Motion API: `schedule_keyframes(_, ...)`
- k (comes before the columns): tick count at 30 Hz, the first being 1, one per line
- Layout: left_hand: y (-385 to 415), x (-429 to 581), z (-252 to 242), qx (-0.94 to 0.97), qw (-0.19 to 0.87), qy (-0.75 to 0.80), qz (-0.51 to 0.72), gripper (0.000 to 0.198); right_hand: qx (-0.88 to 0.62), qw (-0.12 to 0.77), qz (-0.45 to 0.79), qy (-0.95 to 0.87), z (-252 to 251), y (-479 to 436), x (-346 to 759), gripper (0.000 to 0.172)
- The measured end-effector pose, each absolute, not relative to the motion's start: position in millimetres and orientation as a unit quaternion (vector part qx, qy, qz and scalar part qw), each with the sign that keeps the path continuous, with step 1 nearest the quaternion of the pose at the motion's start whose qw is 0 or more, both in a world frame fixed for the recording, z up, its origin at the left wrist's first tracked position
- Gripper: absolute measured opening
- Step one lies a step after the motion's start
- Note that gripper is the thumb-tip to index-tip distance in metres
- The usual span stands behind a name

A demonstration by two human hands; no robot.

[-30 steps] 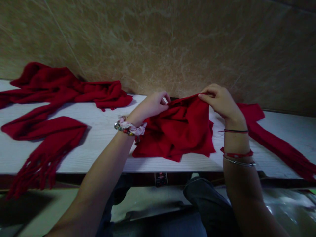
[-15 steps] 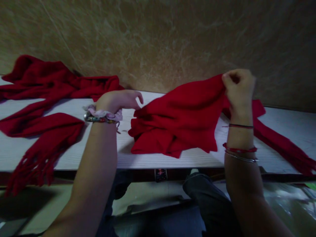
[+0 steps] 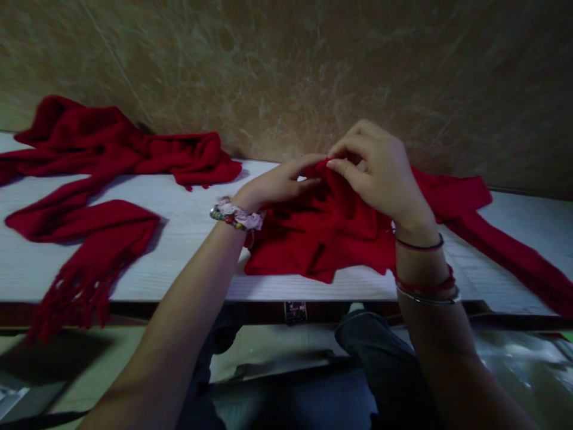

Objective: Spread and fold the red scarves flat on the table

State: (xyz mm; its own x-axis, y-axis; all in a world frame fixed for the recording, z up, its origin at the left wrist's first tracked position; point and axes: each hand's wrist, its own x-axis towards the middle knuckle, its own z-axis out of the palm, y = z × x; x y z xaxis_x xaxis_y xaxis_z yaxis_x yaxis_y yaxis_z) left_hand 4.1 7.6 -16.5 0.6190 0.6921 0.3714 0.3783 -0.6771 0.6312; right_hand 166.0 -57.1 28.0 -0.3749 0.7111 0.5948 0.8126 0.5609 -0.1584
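Note:
A bunched red scarf (image 3: pixel 322 239) lies on the white table (image 3: pixel 188 251) in front of me, its long tail running off to the right. My right hand (image 3: pixel 373 170) pinches a fold of this scarf at its top edge, fingers closed on the cloth. My left hand (image 3: pixel 280 182) reaches in beside it, fingers stretched forward and resting on the same fold; whether they grip the cloth is unclear. A beaded bracelet sits on my left wrist, red and metal bangles on my right.
A second red scarf (image 3: pixel 102 155) sprawls at the far left of the table, its fringed end (image 3: pixel 85 269) hanging over the front edge. A brown marbled wall (image 3: pixel 286 71) rises right behind the table. My legs show below the table edge.
My right hand, which had lifted the scarf edge up to the right, has come down and left to the middle. My left hand has moved right from the bare table onto the scarf.

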Motion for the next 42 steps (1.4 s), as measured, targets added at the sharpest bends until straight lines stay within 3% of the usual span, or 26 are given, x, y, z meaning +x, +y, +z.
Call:
schedule_keyframes(10, 1, 0, -8, 0.831, 0.329, 0.304, 0.329, 0.031, -0.448, 0.327, -0.060, -0.830, 37, -65, 187, 0.013)
schedule_keyframes(18, 9, 9, -21, 0.914, 0.260, 0.224, 0.216, 0.027, -0.423, 0.277, -0.015, -0.863, 35, -59, 205, 0.014)
schedule_keyframes(31, 14, 24, -37, 0.931, 0.221, 0.152, 0.248, 0.045, -0.413, 0.282, -0.058, -0.864, 35, -62, 207, 0.010)
schedule_keyframes(42, 5, 24, -31, 0.903, 0.264, 0.222, 0.257, 0.016, -0.438, 0.283, -0.088, -0.849, 37, -66, 213, 0.011)
